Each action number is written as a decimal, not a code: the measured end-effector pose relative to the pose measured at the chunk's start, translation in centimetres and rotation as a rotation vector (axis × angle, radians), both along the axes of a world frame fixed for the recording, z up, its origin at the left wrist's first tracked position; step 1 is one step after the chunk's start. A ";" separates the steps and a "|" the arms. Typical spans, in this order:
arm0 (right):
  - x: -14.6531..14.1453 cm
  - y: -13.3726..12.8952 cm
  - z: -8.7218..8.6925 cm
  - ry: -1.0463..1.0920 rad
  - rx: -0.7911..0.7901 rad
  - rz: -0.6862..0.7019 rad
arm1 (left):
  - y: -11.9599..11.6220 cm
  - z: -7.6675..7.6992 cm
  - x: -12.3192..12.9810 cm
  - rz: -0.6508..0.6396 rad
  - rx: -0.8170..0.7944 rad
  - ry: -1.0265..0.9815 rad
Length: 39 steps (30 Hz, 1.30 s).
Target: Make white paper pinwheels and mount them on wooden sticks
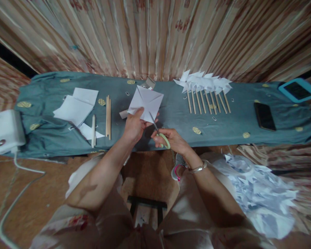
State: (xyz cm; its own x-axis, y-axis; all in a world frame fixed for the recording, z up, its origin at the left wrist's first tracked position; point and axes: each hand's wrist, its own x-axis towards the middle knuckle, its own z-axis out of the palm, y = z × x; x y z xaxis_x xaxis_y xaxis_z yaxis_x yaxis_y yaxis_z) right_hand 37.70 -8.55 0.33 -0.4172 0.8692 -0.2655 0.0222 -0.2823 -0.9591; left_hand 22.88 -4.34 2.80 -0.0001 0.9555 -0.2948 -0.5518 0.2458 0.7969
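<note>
My left hand [135,125] grips a square sheet of white paper [146,100] by its near edge, thumb on top and fingers beneath. Creases or slits run diagonally in from the corners of the sheet. In my right hand [171,140] is a pair of scissors [164,139] with pale green handles. Their dark blades reach into the near right part of the paper. Behind and partly under the sheet lies a small box or carton [149,83], mostly hidden. Left of my hands, several wooden sticks [108,117] lie side by side.
Paper pinwheels on sticks [207,84] lie in a row at the back right. A black phone [264,116] and a blue-framed device [299,90] are far right. Paper sheets [76,107], a white pen [93,131] and a white box with a cord [5,131] sit left.
</note>
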 end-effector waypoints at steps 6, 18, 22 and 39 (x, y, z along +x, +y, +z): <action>0.0 0.0 0.1 0.009 -0.020 -0.015 | 0.0 0.2 0.1 -0.001 -0.014 0.017; -0.2 0.1 -0.1 0.001 -0.039 -0.031 | 0.0 0.0 -0.1 -0.003 0.007 0.013; -0.1 0.1 0.1 -0.019 -0.023 -0.019 | 0.0 -0.2 0.1 -0.009 0.010 0.013; -0.1 0.2 -0.5 -0.013 -0.008 -0.049 | 0.1 -1.0 0.0 -0.026 0.051 0.003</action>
